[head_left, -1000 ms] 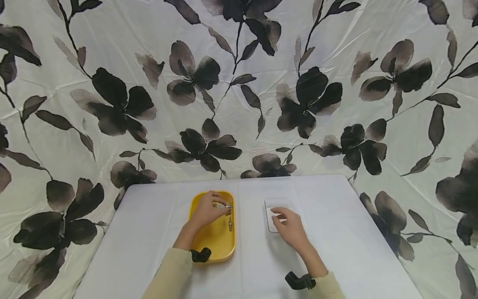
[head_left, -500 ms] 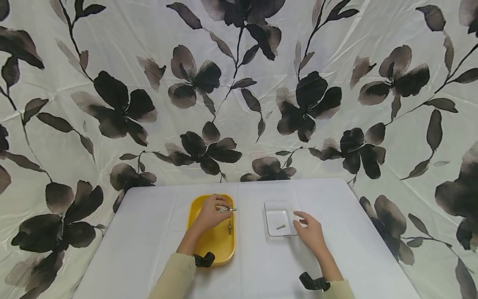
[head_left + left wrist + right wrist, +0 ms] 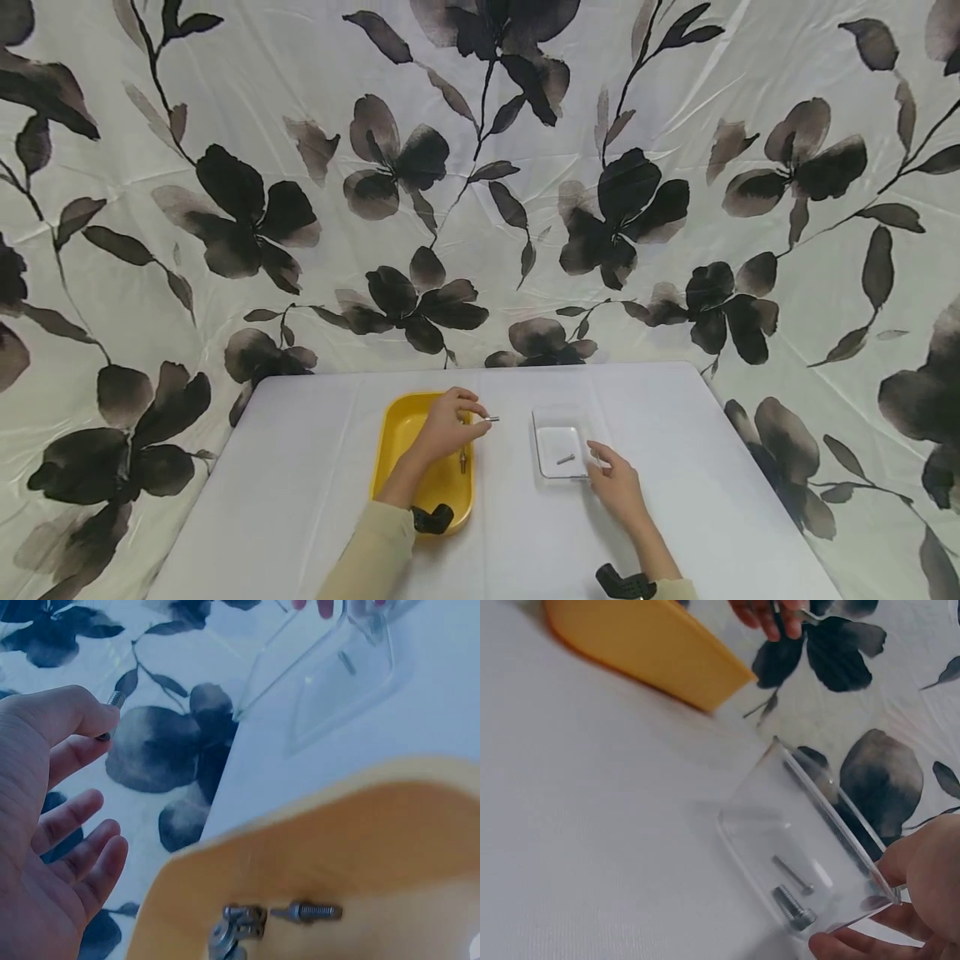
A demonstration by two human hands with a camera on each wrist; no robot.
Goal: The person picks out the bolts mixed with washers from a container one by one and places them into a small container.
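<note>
My left hand (image 3: 447, 429) is above the right edge of a yellow tray (image 3: 382, 467), pinching a small threaded metal screw (image 3: 115, 699) between thumb and index finger; its other fingers are loosely bent. Inside the tray lie a jointed metal fitting (image 3: 238, 926) and a threaded metal bolt (image 3: 315, 911). To the right, my right hand (image 3: 617, 485) grips the near right corner of a clear plastic box (image 3: 538, 446), thumb and fingers on its walls. In the box, the right wrist view shows a thin screw (image 3: 793, 874) and a thicker bolt (image 3: 793, 909).
A white-covered table (image 3: 300, 467) bears both containers, with a gap of white cloth between them. Behind it hangs a floral cloth (image 3: 480, 208). Each wrist wears a black camera mount (image 3: 433, 518).
My left hand has lifted from inside the tray and moved right, carrying the screw. My right hand drew back from over the box, uncovering a screw, and now holds the box's right side.
</note>
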